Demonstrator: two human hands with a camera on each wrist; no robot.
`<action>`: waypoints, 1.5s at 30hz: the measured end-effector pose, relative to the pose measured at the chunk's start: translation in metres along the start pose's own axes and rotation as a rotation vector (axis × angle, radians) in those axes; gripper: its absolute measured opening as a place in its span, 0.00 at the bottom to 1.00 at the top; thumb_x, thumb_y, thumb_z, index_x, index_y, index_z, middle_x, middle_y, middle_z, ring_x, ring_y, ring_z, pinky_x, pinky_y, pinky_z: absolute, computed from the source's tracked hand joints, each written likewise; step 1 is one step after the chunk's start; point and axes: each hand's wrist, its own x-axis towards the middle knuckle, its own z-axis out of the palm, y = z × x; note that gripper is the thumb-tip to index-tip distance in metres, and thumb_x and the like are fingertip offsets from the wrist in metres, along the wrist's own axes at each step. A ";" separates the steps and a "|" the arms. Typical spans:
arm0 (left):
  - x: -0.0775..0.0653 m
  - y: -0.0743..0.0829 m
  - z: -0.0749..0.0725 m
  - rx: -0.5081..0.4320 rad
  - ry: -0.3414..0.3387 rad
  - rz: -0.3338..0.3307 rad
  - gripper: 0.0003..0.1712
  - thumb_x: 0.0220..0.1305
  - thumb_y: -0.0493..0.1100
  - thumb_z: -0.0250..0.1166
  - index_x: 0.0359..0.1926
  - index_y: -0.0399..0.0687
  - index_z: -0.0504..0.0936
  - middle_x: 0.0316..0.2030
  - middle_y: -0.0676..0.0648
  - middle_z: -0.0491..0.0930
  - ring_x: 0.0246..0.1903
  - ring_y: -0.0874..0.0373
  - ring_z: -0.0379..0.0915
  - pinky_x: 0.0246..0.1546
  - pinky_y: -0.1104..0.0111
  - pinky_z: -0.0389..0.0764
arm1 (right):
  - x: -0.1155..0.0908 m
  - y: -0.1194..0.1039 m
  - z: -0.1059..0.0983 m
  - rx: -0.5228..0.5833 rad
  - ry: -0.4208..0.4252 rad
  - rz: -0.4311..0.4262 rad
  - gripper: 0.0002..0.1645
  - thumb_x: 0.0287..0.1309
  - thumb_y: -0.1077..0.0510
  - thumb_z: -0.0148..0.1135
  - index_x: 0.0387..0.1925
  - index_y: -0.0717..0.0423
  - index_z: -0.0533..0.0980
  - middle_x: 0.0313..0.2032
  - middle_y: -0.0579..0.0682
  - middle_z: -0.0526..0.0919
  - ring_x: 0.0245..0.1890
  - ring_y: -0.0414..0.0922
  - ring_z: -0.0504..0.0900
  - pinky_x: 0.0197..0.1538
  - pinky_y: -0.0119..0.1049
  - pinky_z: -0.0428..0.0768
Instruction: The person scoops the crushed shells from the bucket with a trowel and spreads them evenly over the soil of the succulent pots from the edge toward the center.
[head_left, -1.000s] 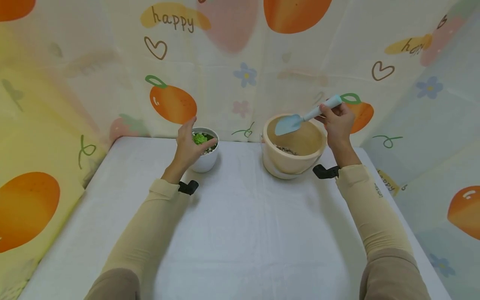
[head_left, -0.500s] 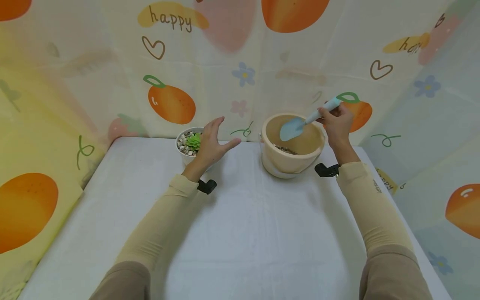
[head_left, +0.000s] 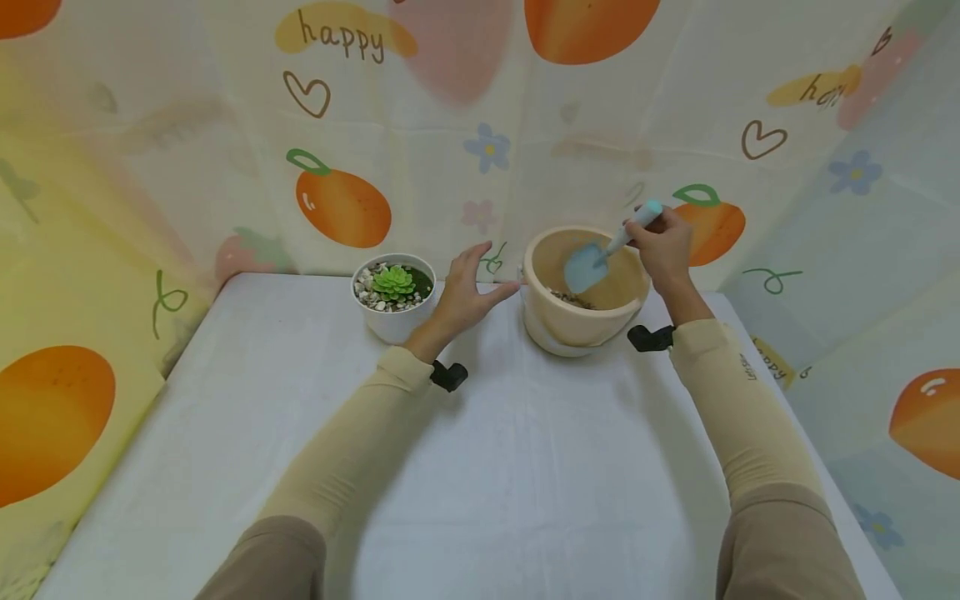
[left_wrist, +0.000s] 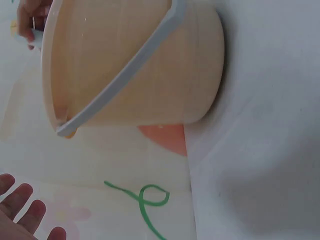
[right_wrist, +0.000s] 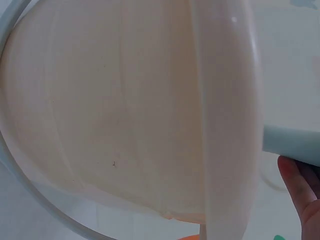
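Note:
In the head view my right hand (head_left: 666, 250) grips the handle of a light blue trowel (head_left: 587, 267), whose blade hangs inside a beige bucket (head_left: 570, 333). Some gravel-like material (head_left: 572, 298) lies in the bucket's bottom. Fingers spread and holding nothing, my left hand (head_left: 468, 296) is in the gap between the bucket and a white pot (head_left: 397, 323). A green succulent (head_left: 393, 283) sits among pale stones in that pot. The left wrist view shows the bucket's grey handle (left_wrist: 125, 75) hanging down its side. In the right wrist view the bucket wall covers the trowel blade.
A white cloth covers the table (head_left: 525, 467). Behind it hangs a printed fabric backdrop (head_left: 450, 167) with oranges and flowers, close to the pot and the bucket at the table's back edge.
My left hand has moved right, from the white pot toward the bucket, uncovering the succulent. The trowel blade has tilted lower and moved a little right inside the bucket.

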 end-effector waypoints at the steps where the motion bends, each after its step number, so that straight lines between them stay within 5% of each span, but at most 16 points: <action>1: 0.001 0.001 0.003 -0.009 -0.002 -0.004 0.47 0.59 0.54 0.69 0.72 0.41 0.59 0.72 0.40 0.59 0.72 0.43 0.51 0.71 0.47 0.57 | 0.000 0.000 0.001 -0.024 -0.016 -0.009 0.09 0.56 0.67 0.63 0.40 0.61 0.79 0.27 0.38 0.82 0.32 0.35 0.83 0.35 0.24 0.83; 8: 0.009 0.008 0.025 -0.048 -0.041 -0.037 0.46 0.62 0.57 0.65 0.73 0.42 0.57 0.73 0.42 0.58 0.72 0.45 0.51 0.71 0.49 0.58 | 0.000 0.002 0.004 -0.305 -0.159 -0.045 0.18 0.59 0.62 0.61 0.48 0.69 0.76 0.28 0.32 0.81 0.31 0.28 0.78 0.37 0.19 0.78; 14: 0.015 0.012 0.038 -0.020 -0.100 -0.061 0.47 0.63 0.60 0.63 0.75 0.44 0.54 0.75 0.43 0.54 0.74 0.45 0.46 0.72 0.46 0.55 | 0.001 0.004 0.012 -0.582 -0.314 -0.077 0.20 0.59 0.58 0.60 0.51 0.65 0.76 0.43 0.60 0.84 0.40 0.45 0.79 0.49 0.39 0.78; 18: 0.017 0.012 0.043 0.020 -0.139 -0.058 0.48 0.65 0.62 0.60 0.76 0.45 0.52 0.74 0.43 0.53 0.74 0.45 0.45 0.71 0.42 0.52 | 0.003 0.007 0.018 -0.681 -0.426 -0.065 0.19 0.59 0.59 0.59 0.50 0.65 0.74 0.47 0.66 0.82 0.46 0.58 0.80 0.53 0.52 0.77; 27: 0.016 0.006 0.049 0.028 -0.167 -0.079 0.51 0.64 0.63 0.60 0.77 0.46 0.48 0.75 0.44 0.51 0.74 0.46 0.44 0.72 0.43 0.50 | 0.005 0.014 0.026 -0.750 -0.554 -0.058 0.19 0.56 0.61 0.59 0.48 0.67 0.73 0.46 0.67 0.80 0.46 0.58 0.77 0.56 0.53 0.75; 37: 0.017 0.007 0.051 0.028 -0.186 -0.090 0.51 0.65 0.64 0.59 0.77 0.46 0.47 0.76 0.43 0.49 0.74 0.45 0.43 0.71 0.42 0.50 | 0.005 0.018 0.030 -0.800 -0.587 -0.089 0.16 0.63 0.57 0.63 0.43 0.65 0.71 0.40 0.65 0.78 0.41 0.56 0.75 0.49 0.50 0.74; 45: 0.018 0.008 0.051 0.031 -0.173 -0.065 0.50 0.65 0.60 0.60 0.77 0.43 0.47 0.76 0.42 0.47 0.74 0.43 0.42 0.70 0.39 0.50 | 0.004 0.022 0.031 -0.742 -0.617 -0.107 0.13 0.64 0.61 0.62 0.45 0.66 0.73 0.45 0.66 0.80 0.48 0.58 0.78 0.57 0.53 0.75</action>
